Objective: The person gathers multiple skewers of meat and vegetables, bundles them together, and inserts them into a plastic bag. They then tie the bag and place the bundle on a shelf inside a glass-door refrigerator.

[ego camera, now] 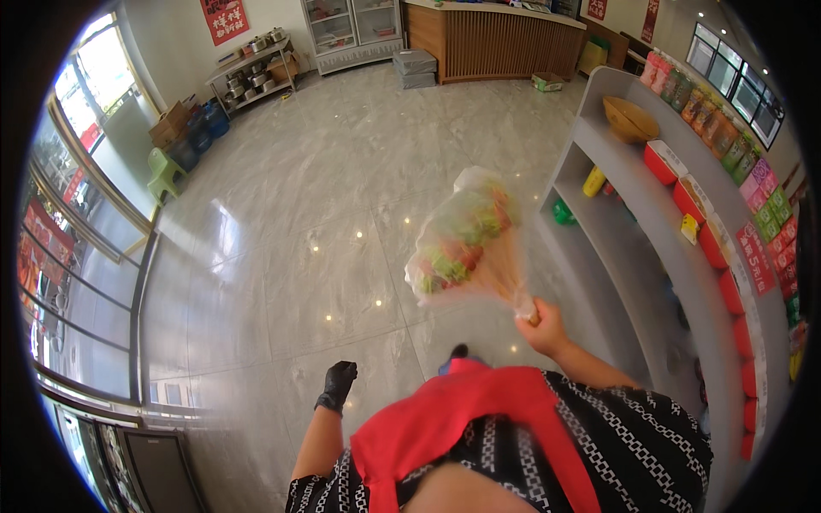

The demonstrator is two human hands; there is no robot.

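Note:
My right hand is closed around the gathered neck of a clear plastic bag. Inside the bag are several wooden skewers, their sticks converging at my fist and their green and red food fanned out at the far end. What the food is exactly cannot be told through the plastic. Held out over the floor at the lower left of the view, my left hand wears a black glove. Its fingers are curled and nothing shows in them. A red apron covers my front.
Close on my right stands a curved grey shelf unit with red-fronted bins, a wooden bowl and drinks. A green plastic chair and glass doors are at left. Farther off are a metal rack, a display fridge and a wooden counter.

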